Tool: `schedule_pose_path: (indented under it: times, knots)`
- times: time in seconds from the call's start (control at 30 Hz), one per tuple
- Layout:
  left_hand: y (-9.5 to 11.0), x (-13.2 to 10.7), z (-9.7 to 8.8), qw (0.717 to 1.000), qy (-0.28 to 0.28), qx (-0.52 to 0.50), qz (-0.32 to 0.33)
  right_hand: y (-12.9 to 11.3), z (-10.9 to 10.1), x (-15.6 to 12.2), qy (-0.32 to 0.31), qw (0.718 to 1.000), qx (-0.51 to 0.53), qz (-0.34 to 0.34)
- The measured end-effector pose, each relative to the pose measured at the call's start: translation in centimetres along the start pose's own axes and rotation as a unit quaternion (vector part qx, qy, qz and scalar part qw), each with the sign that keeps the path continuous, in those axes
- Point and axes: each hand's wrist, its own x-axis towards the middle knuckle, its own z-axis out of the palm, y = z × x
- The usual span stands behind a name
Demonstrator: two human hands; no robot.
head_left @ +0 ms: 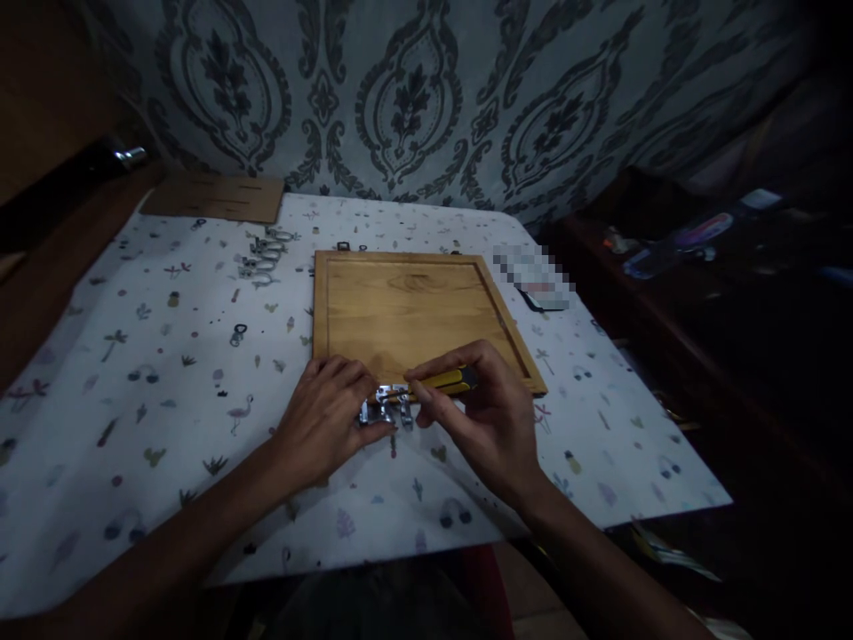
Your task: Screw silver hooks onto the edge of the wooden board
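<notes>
My left hand (330,400) is closed at the near edge of a framed wooden panel (400,302), its thumb and fingers pinching a shiny metal fitting (379,411) that looks like a hinge. In my right hand (490,418) is a screwdriver (450,382) with a yellow and black handle, gripped between thumb and fingers. Its thin shaft points left onto the fitting. The panel lies flat, and the fitting sits against its near rim, partly covered by my left fingers. Whether the tip touches a screw is too small to tell.
Several metal fittings (263,258) lie left of the panel, and a small metal piece (238,334) lies nearer. Cardboard (213,196) rests at the back left of the patterned tablecloth (166,373). A blurred-out flat object (537,280) lies to the right. Beyond is a plastic bottle (693,236).
</notes>
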Motion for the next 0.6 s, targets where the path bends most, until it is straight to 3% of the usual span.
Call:
schedule_pose_path:
  times: [0.1, 0.27, 0.6]
  knots:
    - [0.00, -0.02, 0.03, 1.000, -0.002, 0.001, -0.003, -0.17, -0.35, 0.14, -0.024, 0.998, 0.047, 0.028]
    - [-0.11, -0.10, 0.14, 1.000, 0.007, 0.007, 0.003, -0.21, -1.02, 0.50, -0.081, 0.997, -0.003, 0.017]
    - [-0.17, -0.07, 0.18, 1.000, 0.010, 0.016, 0.008, 0.34, -0.19, 0.36, -0.031, 0.995, -0.083, -0.043]
